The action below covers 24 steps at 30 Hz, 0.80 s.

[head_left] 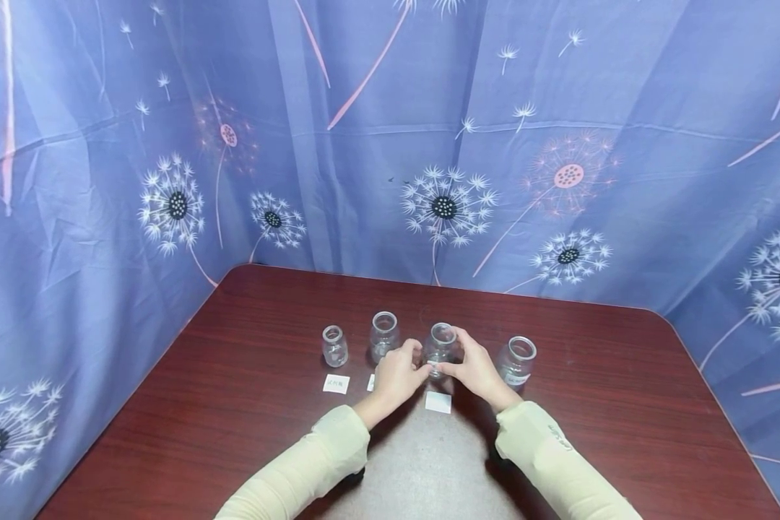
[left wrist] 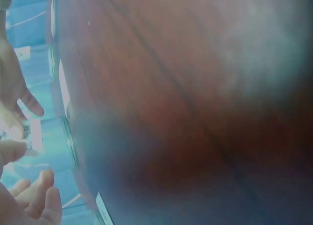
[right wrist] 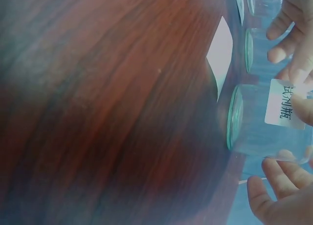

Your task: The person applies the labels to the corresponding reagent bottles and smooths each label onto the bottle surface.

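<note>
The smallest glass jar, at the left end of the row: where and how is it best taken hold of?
Probably grip the smallest jar around its rounded body, below the neck, coming from the left. It stands upright, its body is wider than its neck, and its only neighbour, the second jar, is on the right. A card lies in front.

The left hand and right hand are bare, below long pale cream sleeves, the right cuff near small dark lettering.
</note>
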Each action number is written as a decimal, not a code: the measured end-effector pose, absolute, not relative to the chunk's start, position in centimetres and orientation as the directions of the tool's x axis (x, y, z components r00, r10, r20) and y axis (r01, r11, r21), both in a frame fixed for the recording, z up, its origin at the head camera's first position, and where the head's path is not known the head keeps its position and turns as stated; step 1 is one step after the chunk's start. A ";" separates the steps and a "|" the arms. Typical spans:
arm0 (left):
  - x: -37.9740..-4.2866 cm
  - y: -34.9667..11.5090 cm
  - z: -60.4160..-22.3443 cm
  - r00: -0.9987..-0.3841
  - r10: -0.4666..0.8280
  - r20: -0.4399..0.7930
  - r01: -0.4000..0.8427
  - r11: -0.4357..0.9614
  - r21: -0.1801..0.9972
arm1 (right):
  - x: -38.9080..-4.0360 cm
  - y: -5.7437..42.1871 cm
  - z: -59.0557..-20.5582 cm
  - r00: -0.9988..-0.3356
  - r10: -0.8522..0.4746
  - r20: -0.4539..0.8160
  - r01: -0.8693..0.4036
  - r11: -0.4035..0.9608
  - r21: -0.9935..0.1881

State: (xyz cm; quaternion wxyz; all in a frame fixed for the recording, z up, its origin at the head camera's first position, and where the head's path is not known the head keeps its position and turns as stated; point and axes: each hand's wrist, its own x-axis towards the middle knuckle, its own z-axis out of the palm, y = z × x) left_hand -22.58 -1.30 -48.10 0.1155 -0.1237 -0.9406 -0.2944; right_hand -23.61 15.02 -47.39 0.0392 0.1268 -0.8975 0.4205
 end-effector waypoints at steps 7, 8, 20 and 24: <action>-23.3 -1.3 -47.7 -0.907 0.314 0.281 0.419 0.747 0.516 | -23.7 15.6 -47.3 -0.946 -0.249 0.207 -0.319 0.611 -0.724; -23.4 -1.3 -47.8 -0.904 0.327 0.277 0.427 0.745 0.513 | -23.6 15.7 -47.2 -0.943 -0.259 0.211 -0.329 0.611 -0.720; -24.5 -2.1 -47.6 -0.882 0.387 0.269 0.471 0.724 0.504 | -23.6 16.8 -46.9 -0.908 -0.366 0.203 -0.398 0.605 -0.689; -24.6 -2.4 -47.5 -0.858 0.426 0.286 0.513 0.724 0.461 | -23.5 17.1 -47.0 -0.892 -0.387 0.235 -0.433 0.577 -0.692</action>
